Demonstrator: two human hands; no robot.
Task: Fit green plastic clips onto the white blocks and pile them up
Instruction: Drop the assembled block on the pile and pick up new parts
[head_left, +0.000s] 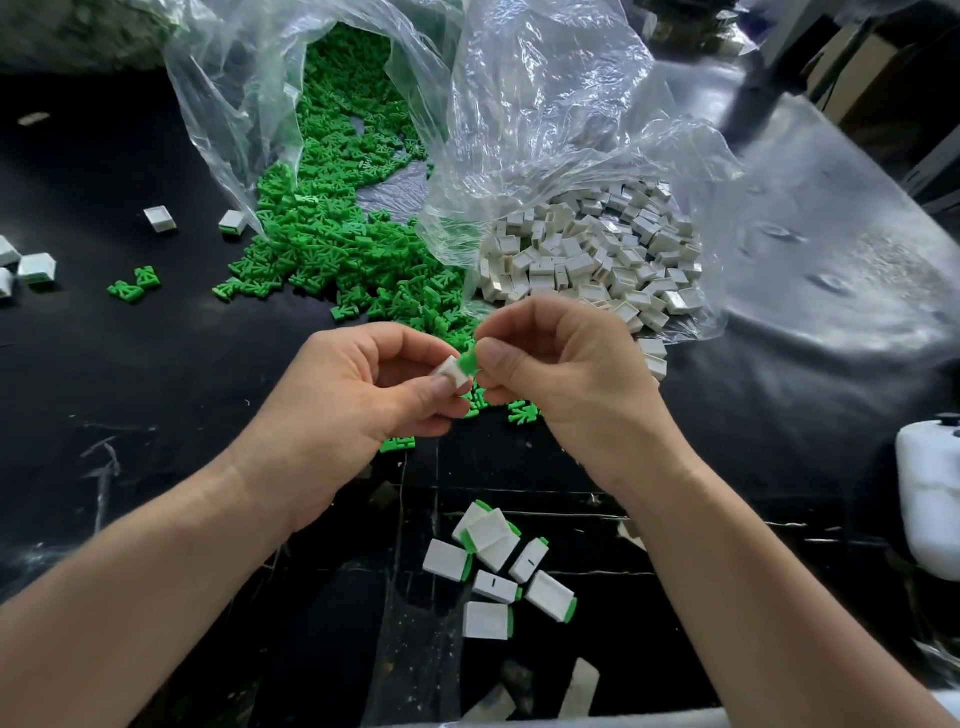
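While the left hand (363, 387) pinches a white block (451, 372) between thumb and curled fingers, the right hand (558, 364) pinches a green clip (470, 362) at its fingertips and holds it against the block's open end, the two pieces touching above the black table (156, 395). Behind the hands, a clear plastic bag (249, 104) lies open with a heap of loose green clips (332, 228) spilling out of its mouth toward the hands. Just to the right of it, a second clear bag (571, 104) holds a heap of loose white blocks (587, 254). Near the table's front edge, between the forearms, lies a small cluster of finished blocks (496, 566), each with green showing at one end, some overlapping. A few stray blocks (36, 267) and two loose clips (134, 285) lie well apart on the far left. A white container (930, 499) stands at the right edge.
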